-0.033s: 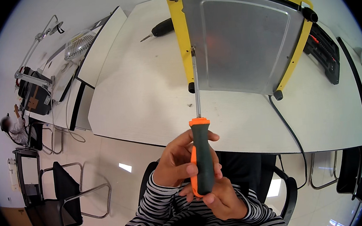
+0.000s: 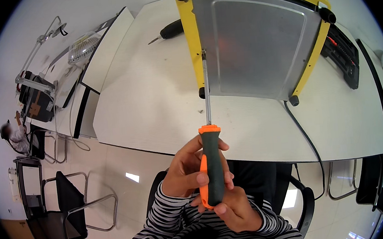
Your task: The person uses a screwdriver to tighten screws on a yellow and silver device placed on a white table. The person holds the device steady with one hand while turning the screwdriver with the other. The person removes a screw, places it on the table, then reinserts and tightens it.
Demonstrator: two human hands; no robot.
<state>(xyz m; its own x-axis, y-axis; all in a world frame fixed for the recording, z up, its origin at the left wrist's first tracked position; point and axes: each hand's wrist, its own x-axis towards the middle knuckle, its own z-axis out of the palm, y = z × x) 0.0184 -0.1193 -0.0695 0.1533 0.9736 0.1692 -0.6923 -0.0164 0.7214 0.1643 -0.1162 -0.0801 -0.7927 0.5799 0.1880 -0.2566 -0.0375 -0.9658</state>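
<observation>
A long screwdriver (image 2: 214,167) with a dark green and orange handle points away from me. My left hand (image 2: 184,172) wraps its fingers round the upper part of the handle. At the butt end, my right hand (image 2: 238,211) grips with thumb and fingers. The steel shaft reaches to the left edge of a yellow-framed appliance (image 2: 258,45), whose grey metal underside faces me. There the tip meets a small spot at the frame's edge; I cannot make out the screw itself. Black feet show at the appliance's corners.
On the white table (image 2: 152,91) lies a black power screwdriver (image 2: 172,29), left of the appliance. A black bit case (image 2: 343,56) lies at the right. A black cord (image 2: 309,138) runs over the near edge. Chairs (image 2: 69,205) stand left; a person (image 2: 20,136) sits far left.
The screwdriver handle has shifted very slightly to the left, with both hands staying on it. The tip stays at the same spot on the appliance.
</observation>
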